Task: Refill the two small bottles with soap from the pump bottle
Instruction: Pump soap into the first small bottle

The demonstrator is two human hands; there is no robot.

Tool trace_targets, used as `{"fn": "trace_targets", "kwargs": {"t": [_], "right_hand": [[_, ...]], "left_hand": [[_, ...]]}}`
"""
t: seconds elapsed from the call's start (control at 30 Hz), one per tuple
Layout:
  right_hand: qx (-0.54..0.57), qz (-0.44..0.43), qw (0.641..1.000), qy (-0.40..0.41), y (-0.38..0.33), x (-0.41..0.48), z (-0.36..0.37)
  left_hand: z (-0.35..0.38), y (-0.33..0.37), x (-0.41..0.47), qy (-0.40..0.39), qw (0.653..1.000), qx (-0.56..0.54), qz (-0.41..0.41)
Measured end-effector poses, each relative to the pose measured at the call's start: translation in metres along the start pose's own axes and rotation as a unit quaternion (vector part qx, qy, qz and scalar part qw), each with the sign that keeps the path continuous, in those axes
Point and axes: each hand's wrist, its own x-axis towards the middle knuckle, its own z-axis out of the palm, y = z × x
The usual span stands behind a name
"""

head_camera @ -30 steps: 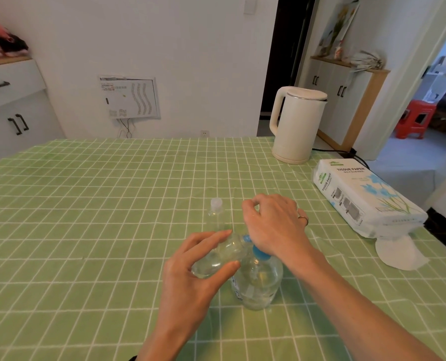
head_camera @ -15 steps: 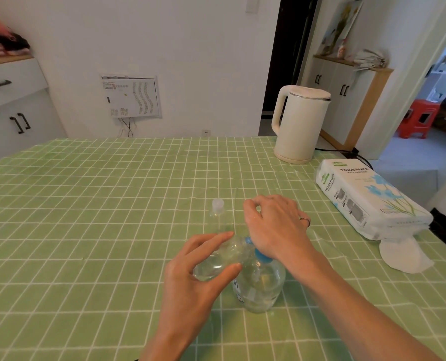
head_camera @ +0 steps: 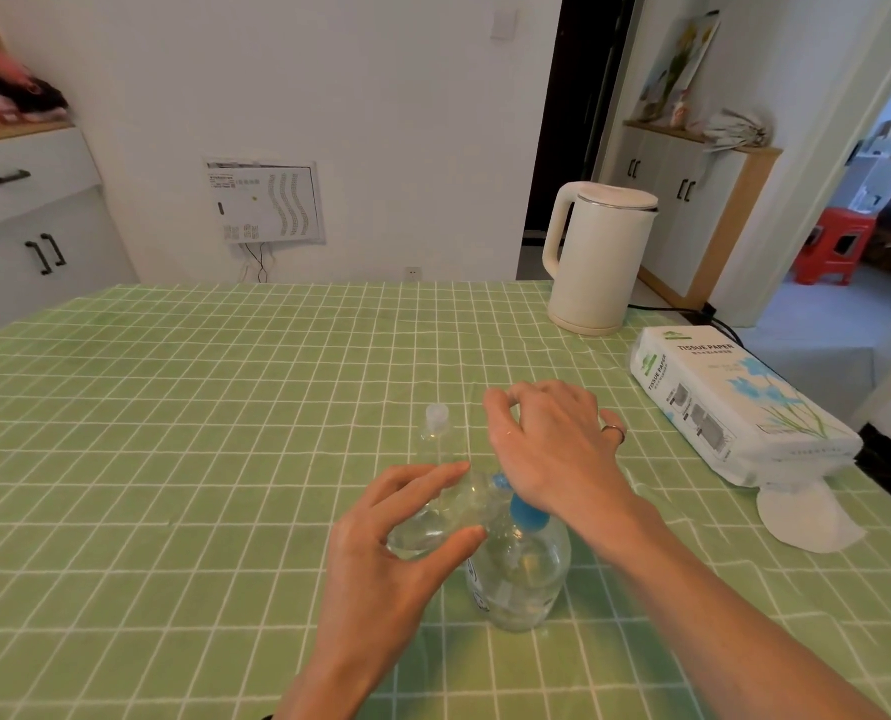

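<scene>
A clear pump bottle (head_camera: pixel 523 574) with a blue pump collar stands on the green checked tablecloth near the front. My right hand (head_camera: pixel 549 449) lies palm-down over its pump head, which is hidden. My left hand (head_camera: pixel 391 558) holds a small clear bottle (head_camera: pixel 446 519) tilted on its side, its mouth up against the blue spout. A second small clear bottle (head_camera: pixel 437 426) with a white cap stands upright just behind, untouched.
A white electric kettle (head_camera: pixel 594 257) stands at the back right with its cord running off the table. A pack of tissue paper (head_camera: pixel 729 402) lies at the right edge, and a white tissue (head_camera: pixel 807 517) lies in front of it.
Both hands and the bottles keep the same positions; only the camera view has shifted slightly.
</scene>
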Motion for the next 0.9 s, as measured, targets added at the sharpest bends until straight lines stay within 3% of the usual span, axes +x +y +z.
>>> {"fn": "trace_targets", "kwargs": {"t": [0.33, 0.63, 0.9], "right_hand": [[0.022, 0.024, 0.999, -0.039, 0.007, 0.002, 0.01], [0.019, 0.006, 1.0, -0.001, -0.001, -0.002, -0.003], [0.03, 0.023, 0.999, -0.021, 0.005, 0.004, 0.008]], "left_hand": [[0.004, -0.004, -0.005, 0.005, 1.0, -0.01, -0.018], [0.001, 0.0, -0.001, 0.001, 1.0, 0.004, -0.006], [0.002, -0.002, -0.002, -0.001, 1.0, 0.003, -0.01]]}}
